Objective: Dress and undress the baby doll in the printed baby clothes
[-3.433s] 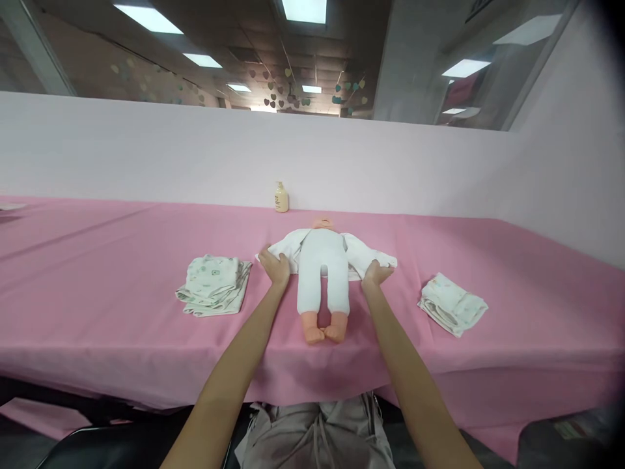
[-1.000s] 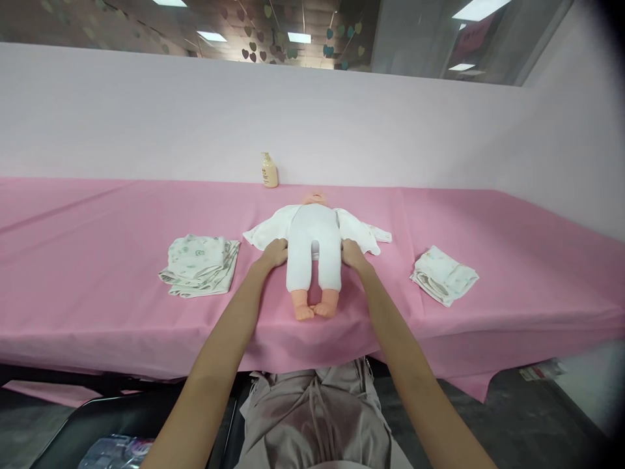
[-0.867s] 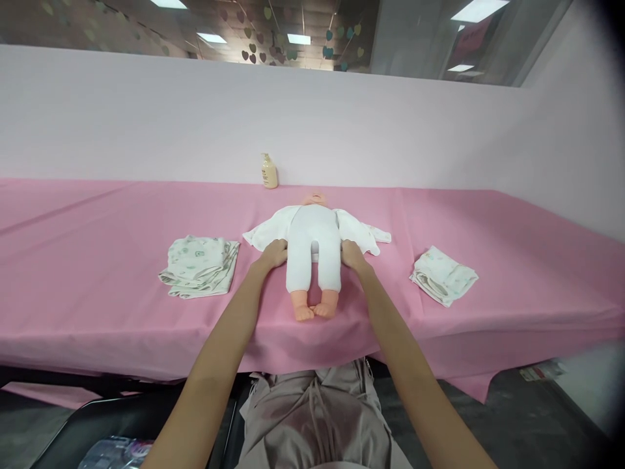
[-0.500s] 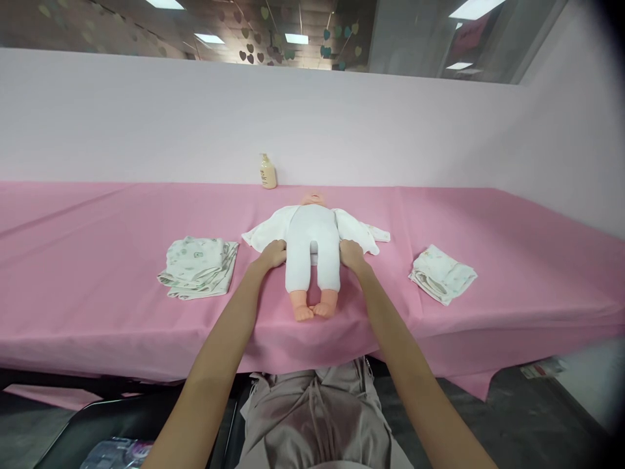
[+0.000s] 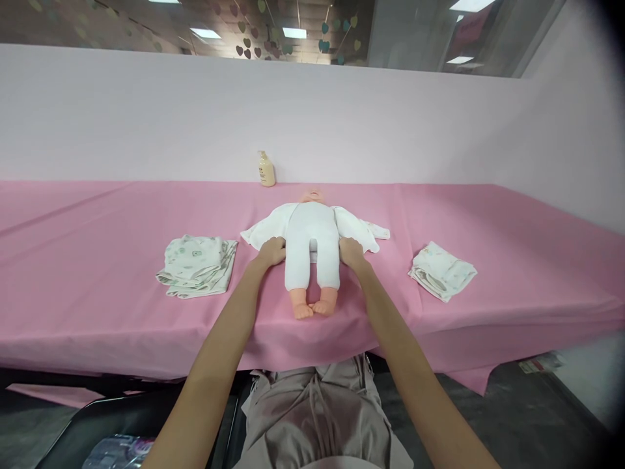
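As left hand (image 5: 270, 251) and right hand (image 5: 350, 252) flank the doll (image 5: 312, 244), fingers' hold indeterminate, a tug toward the near edge may slide it off the surface (image 5: 97, 260).

Bare forearms, no sleeves, beige drawstring trousers (image 5: 317, 417)

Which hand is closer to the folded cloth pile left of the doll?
Left. Left hand rests at the doll's side facing the pile, apart from it; right hand is beyond the doll, on its other side.

Office hall staged as nursery: ceiling light panels (image 5: 294, 32), paper hearts (image 5: 324, 45) (pastel) above the fingers (image 5: 275, 245), pink-draped table (image 5: 97, 254) beneath.
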Motion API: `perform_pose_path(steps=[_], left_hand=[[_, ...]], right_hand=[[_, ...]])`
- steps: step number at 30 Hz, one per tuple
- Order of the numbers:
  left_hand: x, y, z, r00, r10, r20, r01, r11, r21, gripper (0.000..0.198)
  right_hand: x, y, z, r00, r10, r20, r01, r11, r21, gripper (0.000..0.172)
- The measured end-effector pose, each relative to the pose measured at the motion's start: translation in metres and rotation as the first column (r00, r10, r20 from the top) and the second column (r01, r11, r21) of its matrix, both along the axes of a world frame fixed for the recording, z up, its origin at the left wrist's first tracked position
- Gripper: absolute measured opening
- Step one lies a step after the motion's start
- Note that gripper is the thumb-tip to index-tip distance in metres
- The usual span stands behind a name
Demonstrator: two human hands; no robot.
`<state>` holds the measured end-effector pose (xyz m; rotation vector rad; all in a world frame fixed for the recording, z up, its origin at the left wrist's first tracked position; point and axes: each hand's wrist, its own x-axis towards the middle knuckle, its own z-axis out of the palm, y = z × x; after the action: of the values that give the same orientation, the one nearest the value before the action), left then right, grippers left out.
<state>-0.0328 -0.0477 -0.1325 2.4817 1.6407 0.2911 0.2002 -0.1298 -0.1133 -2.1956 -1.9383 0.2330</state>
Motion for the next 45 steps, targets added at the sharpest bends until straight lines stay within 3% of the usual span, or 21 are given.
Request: perform_pose_path(steps=[4, 8, 22, 31, 37, 41, 45], left_hand=[[0.0, 0.001, 0.0, 1.0, 0.011, -0.011, -0.011, 1.0, 0.001, 0.028], [0.0, 0.001, 0.0, 1.0, 0.003, -0.006, -0.003, 1.0, 0.012, 0.031], [0.0, 0.0, 0.002, 1.0, -0.009, 0.007, 0.009, 1.0, 0.009, 0.036], [0.001, -0.002, 0.004, 1.0, 0.01, 0.008, -0.01, 1.0, -0.007, 0.03], [0.002, -0.006, 0.006, 0.999, 0.031, 0.013, -0.031, 1.0, -0.003, 0.03], [0.003, -0.01, 0.006, 0.997, 0.075, 0.019, -0.075, 0.997, 0.008, 0.028], [0.005, -0.015, 0.008, 0.982, 0.189, 0.024, -0.189, 0.981, 0.03, 0.031]], right_hand=[[0.002, 0.0, -0.003, 0.999, 0.011, 0.031, -0.011, 1.0, -0.004, 0.032], [0.002, 0.004, -0.005, 0.999, 0.011, 0.03, -0.011, 1.0, 0.01, 0.023], [0.004, 0.007, -0.011, 0.998, 0.027, -0.053, -0.022, 0.996, 0.089, 0.018], [0.002, -0.004, -0.001, 0.979, 0.082, -0.185, -0.048, 0.982, 0.18, 0.03], [-0.001, -0.001, -0.005, 0.972, 0.098, -0.213, -0.058, 0.981, 0.186, 0.032], [0.014, -0.003, -0.001, 0.959, 0.168, -0.229, -0.142, 0.982, 0.123, 0.026], [0.05, -0.04, 0.007, 0.964, 0.162, -0.212, -0.13, 0.979, 0.155, 0.022]])
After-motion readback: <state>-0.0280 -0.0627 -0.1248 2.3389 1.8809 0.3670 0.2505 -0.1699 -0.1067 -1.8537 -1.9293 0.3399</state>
